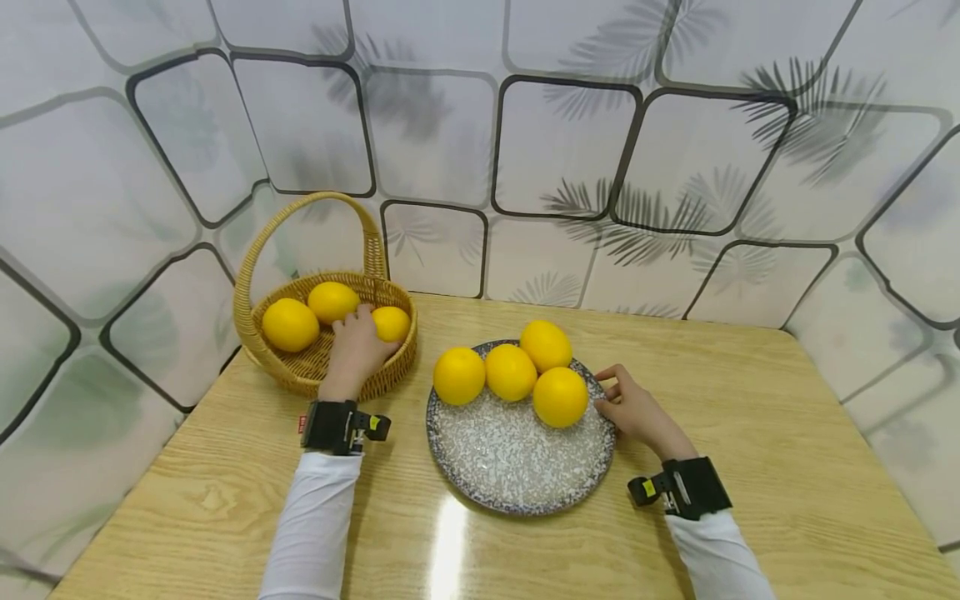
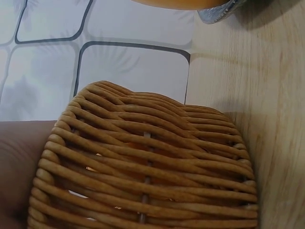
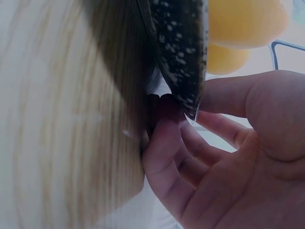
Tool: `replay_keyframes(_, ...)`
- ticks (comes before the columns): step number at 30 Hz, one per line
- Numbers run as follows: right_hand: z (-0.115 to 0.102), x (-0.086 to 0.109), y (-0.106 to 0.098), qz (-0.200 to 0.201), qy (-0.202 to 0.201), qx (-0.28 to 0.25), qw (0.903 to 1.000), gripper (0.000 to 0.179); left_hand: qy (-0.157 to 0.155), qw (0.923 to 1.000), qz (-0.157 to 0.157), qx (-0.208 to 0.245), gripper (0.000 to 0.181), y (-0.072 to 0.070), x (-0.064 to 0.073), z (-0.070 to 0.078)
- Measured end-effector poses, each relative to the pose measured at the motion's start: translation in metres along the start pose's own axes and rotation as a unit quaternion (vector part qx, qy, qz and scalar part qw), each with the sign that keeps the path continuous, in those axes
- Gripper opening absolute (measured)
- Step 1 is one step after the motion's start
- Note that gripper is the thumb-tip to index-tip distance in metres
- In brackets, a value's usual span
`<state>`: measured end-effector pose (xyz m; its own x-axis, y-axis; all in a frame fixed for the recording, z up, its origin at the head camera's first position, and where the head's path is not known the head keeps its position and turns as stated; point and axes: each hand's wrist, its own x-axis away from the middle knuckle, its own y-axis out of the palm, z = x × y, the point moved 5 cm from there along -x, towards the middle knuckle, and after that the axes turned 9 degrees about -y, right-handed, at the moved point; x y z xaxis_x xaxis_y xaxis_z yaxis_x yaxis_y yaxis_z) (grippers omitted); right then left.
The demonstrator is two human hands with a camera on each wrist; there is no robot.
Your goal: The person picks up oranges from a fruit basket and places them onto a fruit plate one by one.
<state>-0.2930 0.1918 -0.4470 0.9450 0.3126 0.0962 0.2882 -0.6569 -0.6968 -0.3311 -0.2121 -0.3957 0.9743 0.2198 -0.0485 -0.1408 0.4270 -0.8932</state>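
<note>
A wicker basket (image 1: 390, 375) with a tall arched handle stands at the back left. My left hand (image 1: 358, 346) reaches inside it, fingers and thumb around an orange (image 1: 392, 323) at its right side. Two more oranges, one on the left (image 1: 290, 325) and one behind (image 1: 333, 302), sit beside that hand. In the left wrist view the basket's woven wall (image 2: 143, 157) hides most of the hand. My right hand (image 1: 637, 412) grips the right rim of a speckled grey plate (image 1: 517, 467), thumb above and fingers curled under the edge (image 3: 178, 62).
Several oranges (image 1: 512, 372) are grouped on the far half of the plate; one (image 1: 561, 397) lies close to my right thumb. The wooden table (image 1: 757, 417) meets a patterned wall covering (image 1: 562, 150) at the back and sides.
</note>
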Motion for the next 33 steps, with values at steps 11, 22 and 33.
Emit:
replay_keyframes(11,0.001,0.001,0.001,0.001,-0.002,0.006,1.0,0.046,-0.003,0.9997,0.019,0.011,0.076,-0.003,0.004,0.003)
replay_keyframes(22,0.001,0.0,0.0,0.002,-0.009,0.012,0.9999,0.045,-0.025,0.9993,0.014,0.025,0.079,-0.005,0.005,0.001)
replay_keyframes(33,0.001,-0.001,0.0,0.004,-0.004,0.007,1.0,0.045,-0.042,0.9971,0.037,0.051,0.085,-0.015,0.005,-0.001)
